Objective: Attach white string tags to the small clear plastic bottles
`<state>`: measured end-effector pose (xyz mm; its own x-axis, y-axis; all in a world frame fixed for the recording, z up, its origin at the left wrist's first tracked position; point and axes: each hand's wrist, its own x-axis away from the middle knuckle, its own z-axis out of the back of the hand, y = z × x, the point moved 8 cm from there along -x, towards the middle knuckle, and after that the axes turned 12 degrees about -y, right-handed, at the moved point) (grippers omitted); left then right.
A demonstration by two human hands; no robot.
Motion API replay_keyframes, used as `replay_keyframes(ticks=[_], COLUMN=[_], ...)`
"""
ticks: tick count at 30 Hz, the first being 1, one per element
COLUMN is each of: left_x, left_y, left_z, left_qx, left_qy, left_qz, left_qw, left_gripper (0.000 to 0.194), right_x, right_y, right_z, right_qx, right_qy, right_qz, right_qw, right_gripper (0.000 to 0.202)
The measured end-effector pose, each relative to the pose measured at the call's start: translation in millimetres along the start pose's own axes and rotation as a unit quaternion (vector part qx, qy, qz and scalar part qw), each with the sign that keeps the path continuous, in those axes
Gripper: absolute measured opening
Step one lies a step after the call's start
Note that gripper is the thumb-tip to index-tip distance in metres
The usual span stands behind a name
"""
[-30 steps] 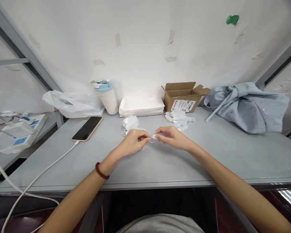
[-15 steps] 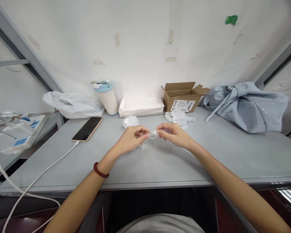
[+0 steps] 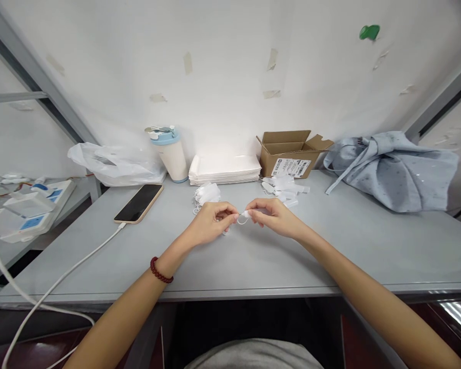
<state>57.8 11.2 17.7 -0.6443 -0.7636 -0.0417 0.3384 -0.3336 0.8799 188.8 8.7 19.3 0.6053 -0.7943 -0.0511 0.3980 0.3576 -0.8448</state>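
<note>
Over the middle of the desk, my left hand point(image 3: 214, 222) and my right hand point(image 3: 271, 218) meet fingertip to fingertip. My right thumb and forefinger pinch a small white plastic piece point(image 3: 246, 213). From it a thin white loop point(image 3: 242, 222) curves across to my left fingertips, which are closed on its other end. A short thin, dark line joins the two grips; its kind is too small to tell. A white bit point(image 3: 225, 233) shows beneath my left fingers. Behind my left hand lies a pile of white tags with loops point(image 3: 207, 193); similar white pieces point(image 3: 284, 185) lie behind my right hand.
At the back stand a cup point(image 3: 172, 159), a stack of white envelopes point(image 3: 225, 169) and an open cardboard box point(image 3: 288, 154). A plastic bag point(image 3: 115, 164) and a charging phone point(image 3: 139, 203) are left, a blue cloth bag point(image 3: 395, 171) right. The cable point(image 3: 77, 269) crosses the desk's left side.
Both hands have come slightly lower in the view, still pinching the same small white piece and its loop. The things on the desk stay where they were.
</note>
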Motion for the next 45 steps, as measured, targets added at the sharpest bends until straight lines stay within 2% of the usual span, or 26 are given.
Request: replay_keyframes(ticks=[23, 27, 30, 33, 37, 45], left_x=[0.1, -0.5, -0.1, 1.0, 0.6, -0.9], left_y=[1.7, 0.9, 1.3, 1.1, -2.9, -7.7], left_z=[-7.6, -1.6, 9.5, 16.3, 6.9, -6.5], left_qx=[0.044, 0.027, 0.005, 0.006, 0.019, 0.038], left_qy=[-0.035, -0.04, -0.016, 0.006, -0.024, -0.049], left_qz=[0.023, 0.023, 0.019, 0.024, 0.057, 0.05], left_qw=[0.998, 0.999, 1.0, 1.0, 0.998, 0.997], left_gripper=[0.018, 0.025, 0.035, 0.036, 0.032, 0.026], right_x=[-1.1, -1.2, -1.0, -1.0, -1.8, -2.9], right_y=[2.6, 0.6, -3.1, -3.7, -0.4, 6.3], right_z=[-5.0, -2.0, 1.3, 2.8, 0.7, -8.8], right_qx=[-0.024, -0.022, -0.016, -0.017, -0.013, -0.04], right_qy=[-0.016, 0.0, 0.014, 0.018, 0.014, -0.014], right_qz=[-0.014, -0.011, -0.006, -0.011, -0.015, -0.018], right_qw=[0.999, 1.0, 1.0, 1.0, 1.0, 0.999], right_gripper=[0.024, 0.026, 0.025, 0.025, 0.026, 0.026])
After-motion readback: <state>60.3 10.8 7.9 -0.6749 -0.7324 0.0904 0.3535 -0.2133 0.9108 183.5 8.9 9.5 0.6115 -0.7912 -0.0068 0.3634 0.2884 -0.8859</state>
